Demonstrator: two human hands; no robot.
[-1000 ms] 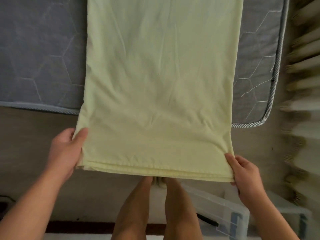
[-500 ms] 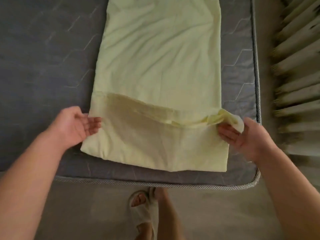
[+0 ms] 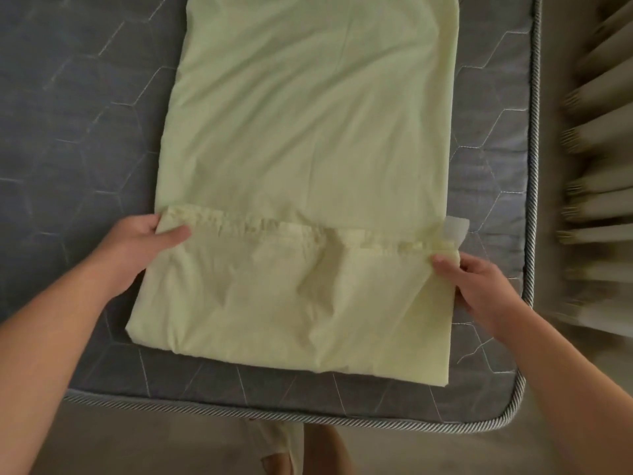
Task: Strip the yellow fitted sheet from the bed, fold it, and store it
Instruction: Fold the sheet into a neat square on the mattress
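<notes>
The yellow sheet [image 3: 308, 149] lies on the bare grey mattress [image 3: 85, 132] as a long folded strip that runs away from the person, past the top edge of the view. Its near end is folded back over the strip, so a second layer covers the near part. The gathered, elastic hem [image 3: 291, 231] of this layer runs across the strip from one hand to the other.

The left hand [image 3: 137, 241] grips the left end of the hem: the thumb lies on top of the cloth and the other fingers are curled under it. The right hand [image 3: 479, 282] pinches the right corner of the folded layer, thumb on top, fingers below the edge.

Just beyond the right hand a small white label [image 3: 457, 228] sticks out from the side of the sheet. It is too small and pale to read; I cannot tell any brand or writing on it.

The mattress has a quilted pattern of hexagons and a striped piping [image 3: 308, 418] along its near edge and right corner. To the right of the mattress hang pleated beige curtains [image 3: 599, 132], blurred. Below the near edge the floor [image 3: 137, 447] is seen, and between the arms a part of the person's legs [image 3: 322, 450].
</notes>
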